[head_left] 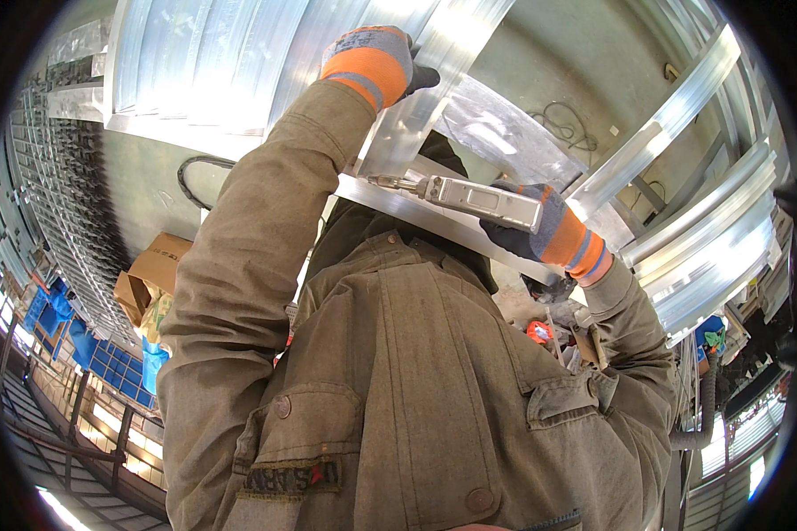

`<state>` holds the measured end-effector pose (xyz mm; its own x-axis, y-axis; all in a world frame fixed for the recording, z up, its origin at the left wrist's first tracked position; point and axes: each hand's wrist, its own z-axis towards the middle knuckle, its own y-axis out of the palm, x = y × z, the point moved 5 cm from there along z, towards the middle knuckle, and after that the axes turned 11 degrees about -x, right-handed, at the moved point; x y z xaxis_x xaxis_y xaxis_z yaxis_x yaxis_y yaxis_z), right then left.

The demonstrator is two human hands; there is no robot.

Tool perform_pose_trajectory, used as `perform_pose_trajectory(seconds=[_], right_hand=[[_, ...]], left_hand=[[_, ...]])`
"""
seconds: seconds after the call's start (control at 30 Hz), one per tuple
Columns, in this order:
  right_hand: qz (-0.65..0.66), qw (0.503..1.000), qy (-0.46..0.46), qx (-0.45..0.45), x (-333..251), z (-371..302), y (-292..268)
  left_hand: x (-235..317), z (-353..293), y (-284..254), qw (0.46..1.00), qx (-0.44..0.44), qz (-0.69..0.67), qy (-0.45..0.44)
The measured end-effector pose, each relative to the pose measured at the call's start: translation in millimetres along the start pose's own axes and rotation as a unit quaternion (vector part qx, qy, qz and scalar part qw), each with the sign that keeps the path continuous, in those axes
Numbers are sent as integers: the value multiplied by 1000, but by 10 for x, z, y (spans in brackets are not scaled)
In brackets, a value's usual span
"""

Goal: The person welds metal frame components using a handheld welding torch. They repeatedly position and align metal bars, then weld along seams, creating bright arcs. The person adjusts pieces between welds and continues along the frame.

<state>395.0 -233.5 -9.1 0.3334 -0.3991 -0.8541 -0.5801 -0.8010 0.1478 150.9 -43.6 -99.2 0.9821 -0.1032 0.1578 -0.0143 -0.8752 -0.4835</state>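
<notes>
My left hand, in a grey and orange glove, is closed at the edge of a long aluminium profile, its thumb lying across the metal. Most of its fingers are hidden behind the hand. A boxy silver power driver is held in my right hand, which wears a matching glove. The driver lies level and points left. Its narrow tip is at the lower end of the profile, where a crosswise aluminium bar meets it. I cannot tell whether the tip touches a screw.
Wide aluminium panels spread over the upper left. More profiles are stacked at the right, below a slanted bar. A cable lies on the floor beyond. An opened cardboard box stands at the left beside metal racking.
</notes>
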Motion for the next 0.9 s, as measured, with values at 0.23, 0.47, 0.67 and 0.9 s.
perform_pose_trajectory(seconds=[0.23, 0.47, 0.67, 0.9], right_hand=[[-250, 957, -139, 41, -255, -1, -23], [-202, 977, -54, 34, 14, -45, 6], [-172, 985, -13, 24, 90, -67, -10], [-139, 990, -6, 27, 58, -110, -59]], left_hand=[[63, -241, -114, 997, 24, -39, 64], [42, -128, -106, 1000, -4, -6, 8], [56, -226, -124, 999, -25, -14, -18], [33, -210, -124, 997, -74, -30, 0]])
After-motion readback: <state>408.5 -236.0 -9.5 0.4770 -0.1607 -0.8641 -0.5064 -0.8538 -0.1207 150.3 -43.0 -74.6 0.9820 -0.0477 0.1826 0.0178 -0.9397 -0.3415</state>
